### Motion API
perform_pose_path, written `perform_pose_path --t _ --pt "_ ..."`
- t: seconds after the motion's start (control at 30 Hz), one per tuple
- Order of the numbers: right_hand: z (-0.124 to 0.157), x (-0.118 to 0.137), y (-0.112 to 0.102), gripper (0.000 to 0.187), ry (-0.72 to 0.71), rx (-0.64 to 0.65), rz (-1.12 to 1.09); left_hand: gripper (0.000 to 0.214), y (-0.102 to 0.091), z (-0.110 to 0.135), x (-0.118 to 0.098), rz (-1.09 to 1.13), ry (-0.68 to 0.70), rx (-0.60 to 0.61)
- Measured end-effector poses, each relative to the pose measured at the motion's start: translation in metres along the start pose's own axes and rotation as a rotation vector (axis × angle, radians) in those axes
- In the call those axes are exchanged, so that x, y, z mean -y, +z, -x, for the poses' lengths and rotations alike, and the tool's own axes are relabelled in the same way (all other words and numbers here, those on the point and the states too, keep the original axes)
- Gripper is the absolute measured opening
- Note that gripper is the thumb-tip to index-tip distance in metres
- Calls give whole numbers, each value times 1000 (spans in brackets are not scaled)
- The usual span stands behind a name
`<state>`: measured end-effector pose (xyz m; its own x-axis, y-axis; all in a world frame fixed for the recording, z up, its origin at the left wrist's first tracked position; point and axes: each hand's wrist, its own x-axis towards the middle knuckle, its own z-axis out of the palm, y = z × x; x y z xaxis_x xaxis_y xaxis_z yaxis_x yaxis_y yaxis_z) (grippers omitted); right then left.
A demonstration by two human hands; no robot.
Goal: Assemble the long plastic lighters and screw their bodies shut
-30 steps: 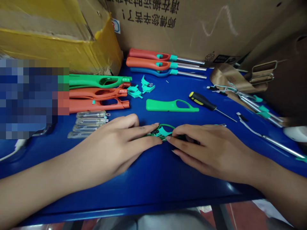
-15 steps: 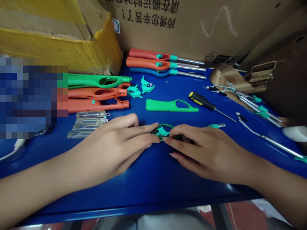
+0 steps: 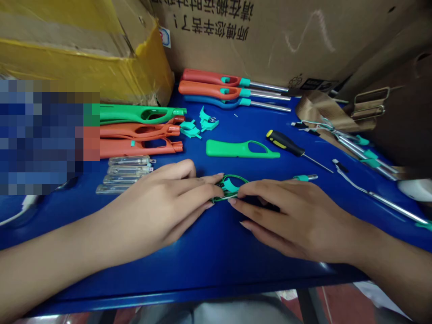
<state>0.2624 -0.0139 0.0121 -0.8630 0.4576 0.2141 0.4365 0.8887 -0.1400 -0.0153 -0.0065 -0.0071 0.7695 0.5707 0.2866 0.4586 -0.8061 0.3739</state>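
Observation:
Both hands press on a green lighter shell (image 3: 231,186) with a teal trigger, lying on the blue table (image 3: 216,252). My left hand (image 3: 165,204) covers its left end, fingers closed down on it. My right hand (image 3: 293,216) covers its right part, fingertips pinched at the trigger. A metal nozzle with a teal collar (image 3: 305,177) sticks out beyond my right hand. Most of the shell is hidden under the hands.
Nearby lie a green shell half (image 3: 241,149), a black-yellow screwdriver (image 3: 290,146), teal triggers (image 3: 199,123), green and orange shells (image 3: 141,130), clear tubes (image 3: 126,173), finished lighters (image 3: 232,89) and wired nozzles (image 3: 357,146). Cardboard boxes (image 3: 270,36) wall the back.
My right fingertips have crept slightly left and lower over the trigger. The left hand has hardly moved.

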Motion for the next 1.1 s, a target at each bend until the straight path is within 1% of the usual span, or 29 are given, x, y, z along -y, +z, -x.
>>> perform_pose_path --t 0.13,0.33,0.57,0.73,0.97,1.1 --pt "0 0 0 30 27 44 -3 27 1 -1 1 -23 26 3" --pt "0 -2 0 25 4 -41 -50 27 -1 1 1 -38 34 6" --pt "0 1 2 29 24 38 0 28 0 -1 1 -34 21 14" --pt "0 1 1 31 46 60 -11 29 -1 -1 1 -47 28 18" --pt "0 0 2 31 69 70 -37 28 1 -1 1 -7 15 12" --pt "0 0 4 31 69 49 -63 26 1 0 -1 78 -38 -1"
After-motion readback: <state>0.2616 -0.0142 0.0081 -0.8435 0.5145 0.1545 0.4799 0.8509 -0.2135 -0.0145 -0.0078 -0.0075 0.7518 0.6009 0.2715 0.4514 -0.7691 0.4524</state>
